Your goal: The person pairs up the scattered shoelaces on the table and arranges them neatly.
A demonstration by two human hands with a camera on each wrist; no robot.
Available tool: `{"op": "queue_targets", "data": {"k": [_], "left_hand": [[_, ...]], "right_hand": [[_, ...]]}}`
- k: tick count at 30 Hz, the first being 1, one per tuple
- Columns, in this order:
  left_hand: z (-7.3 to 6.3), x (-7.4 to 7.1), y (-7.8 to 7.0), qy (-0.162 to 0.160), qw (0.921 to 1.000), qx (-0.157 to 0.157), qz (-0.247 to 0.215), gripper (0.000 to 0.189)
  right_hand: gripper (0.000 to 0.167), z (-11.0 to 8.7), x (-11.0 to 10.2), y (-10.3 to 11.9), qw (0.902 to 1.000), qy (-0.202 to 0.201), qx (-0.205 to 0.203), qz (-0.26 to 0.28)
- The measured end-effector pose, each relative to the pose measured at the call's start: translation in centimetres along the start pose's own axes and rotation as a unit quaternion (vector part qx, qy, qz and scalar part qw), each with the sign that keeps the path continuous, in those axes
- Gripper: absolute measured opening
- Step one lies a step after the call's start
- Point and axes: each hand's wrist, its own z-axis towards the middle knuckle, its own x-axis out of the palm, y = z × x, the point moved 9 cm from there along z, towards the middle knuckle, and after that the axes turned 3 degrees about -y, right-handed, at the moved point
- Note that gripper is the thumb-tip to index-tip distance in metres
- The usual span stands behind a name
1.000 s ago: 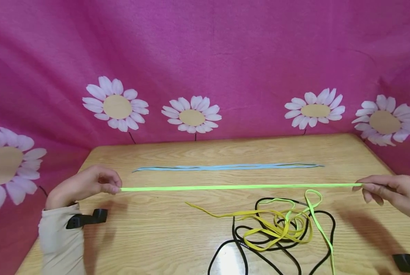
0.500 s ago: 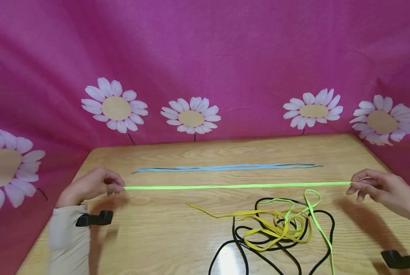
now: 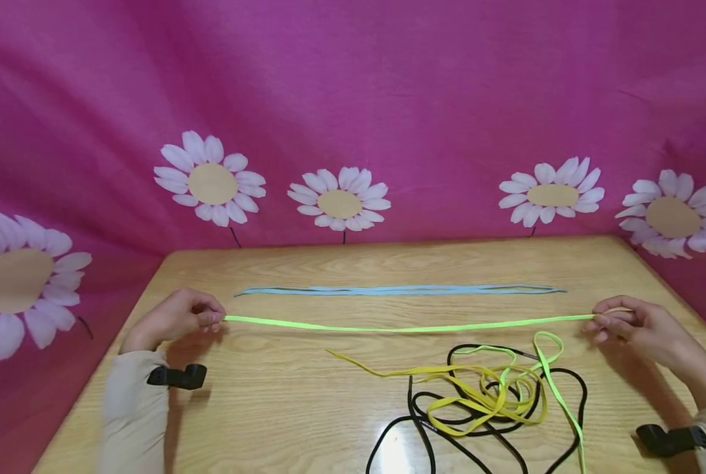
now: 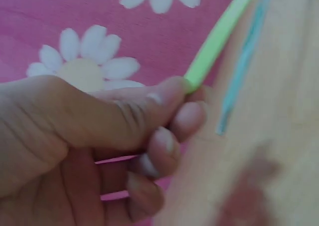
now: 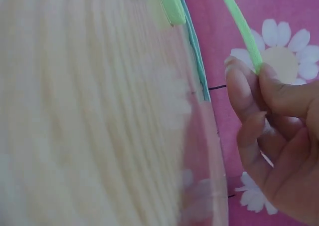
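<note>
Shoelace of flat lime-green weave [image 3: 388, 330] stretches between the person's two hands, sagging slightly at its middle; whether this middle touches the wooden table [image 3: 270, 408] I cannot tell. The left hand [image 3: 181, 315] grips one end, pinched between thumb and index finger, while its other fingers are bent beneath, as the left wrist view shows. The right hand [image 3: 639, 328] pinches the opposite end in the same manner, with thumb against forefinger and the remaining fingers loosely curved. Beyond the held lace, and almost parallel to it, a light-blue shoelace [image 3: 388, 290] lies lengthwise on the table, its strands side by side. On the near side, toward the right hand, there is a loose tangle: a yellow shoelace [image 3: 406, 372] crosses over a round black cord [image 3: 585, 398], and another lime-green shoelace [image 3: 556, 392] passes among them and runs to the lower edge of the head view. Both forearms wear beige sleeves [image 3: 135, 408], and a black device [image 3: 177, 376] is fixed at each wrist. Behind the table hangs magenta cloth [image 3: 435, 99], printed with white daisies [image 3: 339, 204] having pale yellow centres.
</note>
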Motion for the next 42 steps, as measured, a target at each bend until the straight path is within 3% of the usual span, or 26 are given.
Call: {"op": "queue_targets", "data": {"k": [4, 8, 14, 19, 23, 35, 42], "left_hand": [[0.5, 0.9, 1.4, -0.015, 0.9987, -0.036, -0.033, 0.01], [1.1, 2.0, 2.7, -0.027, 0.9961, -0.058, -0.061, 0.011], [1.3, 2.8, 4.2, -0.056, 0.993, -0.095, -0.044, 0.01], [1.1, 2.9, 4.7, -0.065, 0.9911, -0.11, -0.036, 0.008], [1.1, 3.0, 4.9, -0.069, 0.989, -0.125, -0.038, 0.006], [1.3, 2.8, 4.7, -0.091, 0.9889, -0.116, -0.014, 0.007], [1.4, 2.7, 4.4, -0.103, 0.9885, -0.11, -0.01, 0.01]], "right_hand": [[0.023, 0.3, -0.7, -1.9, 0.9973, -0.015, 0.054, 0.046], [0.022, 0.1, -0.7, -3.6, 0.9959, -0.016, 0.069, 0.056], [0.017, 0.4, -0.3, -5.1, 0.9943, -0.033, 0.093, 0.04], [0.017, 0.6, -0.5, -5.0, 0.9913, -0.069, 0.11, -0.025], [0.02, 0.5, -1.0, -5.1, 0.9805, -0.102, 0.137, -0.097], [0.039, 0.4, -1.6, -5.8, 0.9662, -0.13, 0.169, -0.145], [0.032, 0.3, -2.0, -5.5, 0.9599, -0.151, 0.157, -0.176]]}}
